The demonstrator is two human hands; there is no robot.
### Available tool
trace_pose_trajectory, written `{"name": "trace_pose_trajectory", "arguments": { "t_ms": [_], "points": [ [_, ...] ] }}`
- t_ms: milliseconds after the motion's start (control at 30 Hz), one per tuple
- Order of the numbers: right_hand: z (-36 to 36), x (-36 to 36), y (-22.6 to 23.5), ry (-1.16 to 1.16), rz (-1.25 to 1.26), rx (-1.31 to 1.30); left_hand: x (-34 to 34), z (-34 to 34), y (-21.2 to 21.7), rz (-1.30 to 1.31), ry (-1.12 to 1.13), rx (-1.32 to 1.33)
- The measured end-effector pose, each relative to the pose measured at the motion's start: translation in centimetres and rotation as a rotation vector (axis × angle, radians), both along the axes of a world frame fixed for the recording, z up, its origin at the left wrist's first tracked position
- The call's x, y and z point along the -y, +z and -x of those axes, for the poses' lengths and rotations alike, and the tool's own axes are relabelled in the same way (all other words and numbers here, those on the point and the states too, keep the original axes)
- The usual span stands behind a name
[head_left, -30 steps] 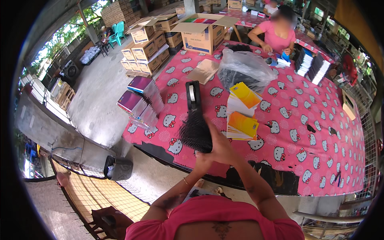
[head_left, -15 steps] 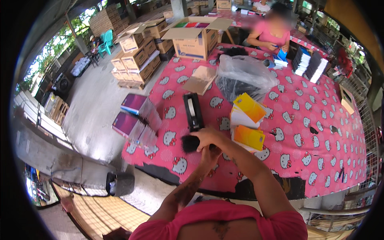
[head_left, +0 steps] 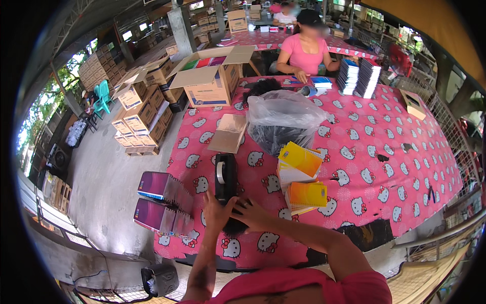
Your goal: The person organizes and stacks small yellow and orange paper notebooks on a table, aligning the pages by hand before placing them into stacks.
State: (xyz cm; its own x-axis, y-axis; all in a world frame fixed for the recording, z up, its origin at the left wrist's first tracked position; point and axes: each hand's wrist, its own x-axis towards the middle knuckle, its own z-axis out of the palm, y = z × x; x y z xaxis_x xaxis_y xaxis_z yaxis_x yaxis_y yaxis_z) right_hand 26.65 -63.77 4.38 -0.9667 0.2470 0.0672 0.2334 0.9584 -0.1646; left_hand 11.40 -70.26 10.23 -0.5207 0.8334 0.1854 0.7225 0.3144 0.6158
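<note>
A black tape dispenser (head_left: 232, 178) with a pale roll stands upright on the pink table in front of me. My left hand (head_left: 216, 214) is at its near end, fingers stretched along its left side and thumb pointing right. A dark, bristly bundle (head_left: 234, 226) lies just below the dispenser, partly covered by my hands. Across it reaches my right hand (head_left: 251, 215), its fingers spread and their tips close to my left thumb. Yellow-orange spiral notebooks (head_left: 307, 195) are fanned in stacks to the right. Purple spiral notebooks (head_left: 152, 210) stand in stacks to the left.
Beyond the dispenser are a cardboard piece (head_left: 228, 133), a clear plastic bag (head_left: 283, 114) with dark contents and an open carton (head_left: 207, 87). A co-worker (head_left: 305, 53) sits across the table by dark-covered book stacks (head_left: 348, 77). Cartons (head_left: 142, 119) are piled on the left floor.
My view has shifted, with the scene lower and further left. My hands have moved apart; the left has come from beneath the right to the dispenser's near end. The co-worker's hands have separated.
</note>
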Motion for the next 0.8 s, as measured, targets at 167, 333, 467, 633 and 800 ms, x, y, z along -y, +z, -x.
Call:
{"name": "trace_pose_trajectory", "arguments": {
  "t_ms": [167,333,467,633,800],
  "points": [
    [-1.4,3.1,-2.7,-0.059,-0.150,-0.215,-4.4,5.0,-9.5,-0.104,-0.014,-0.128],
    [-0.2,-0.6,-4.8,-0.100,-0.230,-0.337,-7.4,7.3,-7.5,-0.099,-0.192,0.143],
    [-0.1,-0.5,-3.6,-0.226,-0.129,-0.329,-6.5,3.6,-5.6,-0.224,-0.269,-0.191],
    [-7.2,6.9,-3.6,-0.546,0.230,-0.489,0.9,-2.3,-9.3,0.135,-0.413,-0.537],
    [-21.4,14.6,1.7,-0.689,0.830,-0.694,0.1,-2.3,-11.3,0.197,-0.276,-0.528]
  ]
}}
